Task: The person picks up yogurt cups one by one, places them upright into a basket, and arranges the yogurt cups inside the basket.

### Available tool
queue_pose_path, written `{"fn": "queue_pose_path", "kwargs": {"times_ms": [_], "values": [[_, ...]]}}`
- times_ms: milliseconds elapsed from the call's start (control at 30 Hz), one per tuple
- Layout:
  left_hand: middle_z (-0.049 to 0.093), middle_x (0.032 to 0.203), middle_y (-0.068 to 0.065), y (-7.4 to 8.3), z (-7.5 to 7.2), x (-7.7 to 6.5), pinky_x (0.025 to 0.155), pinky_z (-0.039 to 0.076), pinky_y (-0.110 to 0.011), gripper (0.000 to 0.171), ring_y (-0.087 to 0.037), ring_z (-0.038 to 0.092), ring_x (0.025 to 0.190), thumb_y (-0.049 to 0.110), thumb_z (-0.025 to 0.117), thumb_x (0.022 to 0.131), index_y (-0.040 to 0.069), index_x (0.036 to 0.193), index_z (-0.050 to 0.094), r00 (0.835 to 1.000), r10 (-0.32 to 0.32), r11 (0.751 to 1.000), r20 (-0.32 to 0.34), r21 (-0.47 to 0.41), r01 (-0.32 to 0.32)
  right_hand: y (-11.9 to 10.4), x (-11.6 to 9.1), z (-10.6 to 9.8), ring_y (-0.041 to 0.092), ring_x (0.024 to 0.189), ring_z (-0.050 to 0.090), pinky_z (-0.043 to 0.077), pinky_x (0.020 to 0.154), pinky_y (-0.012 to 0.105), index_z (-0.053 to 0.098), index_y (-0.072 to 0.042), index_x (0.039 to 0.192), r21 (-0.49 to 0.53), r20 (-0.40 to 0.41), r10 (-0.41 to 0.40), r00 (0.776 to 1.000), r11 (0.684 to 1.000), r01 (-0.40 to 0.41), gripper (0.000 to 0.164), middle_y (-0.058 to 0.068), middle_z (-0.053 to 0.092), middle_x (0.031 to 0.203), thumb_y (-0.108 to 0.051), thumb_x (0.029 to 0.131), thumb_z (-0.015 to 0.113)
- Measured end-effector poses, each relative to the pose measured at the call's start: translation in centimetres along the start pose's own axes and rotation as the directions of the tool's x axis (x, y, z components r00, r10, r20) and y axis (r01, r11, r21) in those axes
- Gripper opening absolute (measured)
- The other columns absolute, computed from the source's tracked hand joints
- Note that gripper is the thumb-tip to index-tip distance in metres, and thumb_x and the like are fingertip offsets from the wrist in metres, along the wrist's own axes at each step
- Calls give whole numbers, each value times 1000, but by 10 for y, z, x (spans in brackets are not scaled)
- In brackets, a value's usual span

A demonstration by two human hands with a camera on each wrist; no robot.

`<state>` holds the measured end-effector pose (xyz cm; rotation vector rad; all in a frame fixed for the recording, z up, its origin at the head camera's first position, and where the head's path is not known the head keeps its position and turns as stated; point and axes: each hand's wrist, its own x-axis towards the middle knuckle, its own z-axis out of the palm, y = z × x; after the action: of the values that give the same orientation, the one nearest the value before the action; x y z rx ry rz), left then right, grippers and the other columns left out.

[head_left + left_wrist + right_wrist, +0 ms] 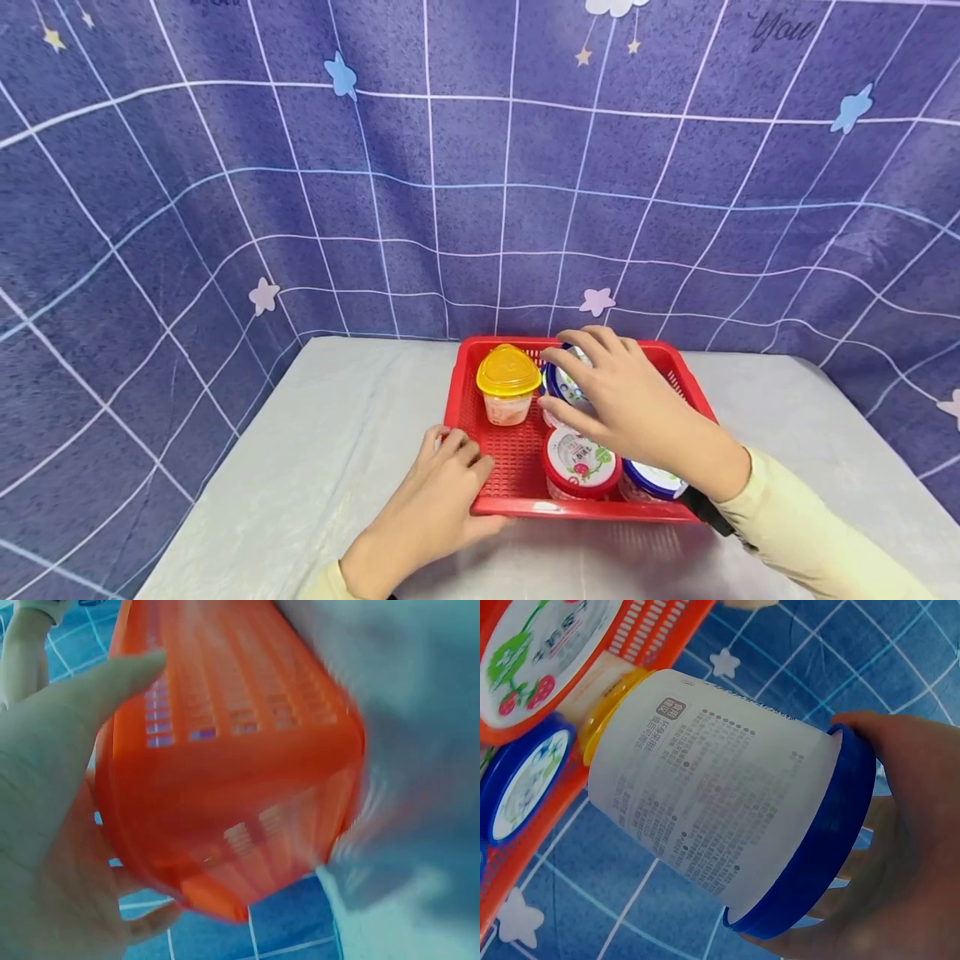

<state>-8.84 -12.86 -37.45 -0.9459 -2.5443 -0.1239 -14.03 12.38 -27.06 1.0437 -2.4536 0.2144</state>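
Observation:
A red plastic basket (512, 450) with slotted sides stands on the pale table. My left hand (438, 500) holds its near left corner, fingers over the rim; the left wrist view shows the thumb (124, 682) on one side of the basket (225, 780). Over the basket, my right hand (630, 400) grips a white tub (712, 787) by its blue lid (817, 847), fingers spread round the edge. Inside are a yellow-lidded tub (508, 383), a red-lidded tub (581, 462) and a blue-lidded tub (652, 479). My right hand partly hides the basket's middle.
The table (337, 425) has a whitish cover and extends on both sides of the basket. A blue curtain (480, 208) with white grid lines and stars hangs behind and at the sides, close to the basket's far rim.

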Motion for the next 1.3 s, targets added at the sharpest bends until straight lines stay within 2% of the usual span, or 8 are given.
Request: {"fn": "queue_pose_path", "kwargs": {"times_ms": [100,200,333,567,733,933,1100,1300], "values": [[60,114,-7,-5,-2,-1,103,30,-55,72,-25,47,115,79,61,74,14,103,69,998,-53,999,42,-3,53,-7,4,3,31,122,47,45,90,54,61,-16,133,-3,13,-37,999,999,37,55,11,57,130,-50,90,64],[47,142,-12,-9,-3,-3,108,25,-62,89,-31,36,135,85,56,71,13,123,64,990,-113,993,87,-30,116,-13,8,5,32,122,47,45,93,54,60,-16,134,-13,33,-74,997,997,74,56,12,57,131,-52,92,61],[30,158,-16,-14,-6,-5,108,25,-66,109,-37,24,146,84,63,67,8,143,50,980,-168,981,112,-75,176,-22,13,9,31,122,49,46,94,54,59,-16,136,-14,71,-111,991,994,112,56,11,57,134,-53,93,58],[25,159,-22,-19,-15,-10,110,24,-65,129,-39,25,146,78,75,60,1,154,31,951,-256,954,173,-112,277,-40,18,20,31,127,48,48,94,55,57,-17,136,9,140,-188,972,982,189,55,10,56,136,-54,95,55],[24,160,-21,-20,-19,-12,110,25,-64,133,-38,26,146,74,78,59,-2,154,25,924,-300,934,238,-122,335,-51,21,31,31,130,45,45,98,55,58,-16,134,24,171,-276,946,961,277,54,12,56,135,-54,95,55],[28,158,-23,-22,-15,-12,107,29,-65,134,-39,30,143,70,82,58,-6,153,24,901,-342,922,265,-92,377,-57,26,43,30,130,45,43,103,52,57,-18,136,30,235,-321,917,946,324,55,11,55,136,-54,95,56],[32,156,-22,-23,-13,-12,102,35,-66,133,-40,36,139,69,82,60,-5,153,24,892,-361,917,272,-71,393,-58,28,56,31,131,44,42,104,52,54,-15,140,49,296,-325,899,944,325,58,12,53,137,-54,96,53],[37,152,-24,-24,-12,-12,95,43,-62,128,-41,43,133,66,81,63,-5,153,23,889,-354,910,289,-114,400,-57,28,67,28,128,48,47,99,52,54,-14,140,93,352,-297,888,955,282,61,10,54,135,-56,95,53]]}}
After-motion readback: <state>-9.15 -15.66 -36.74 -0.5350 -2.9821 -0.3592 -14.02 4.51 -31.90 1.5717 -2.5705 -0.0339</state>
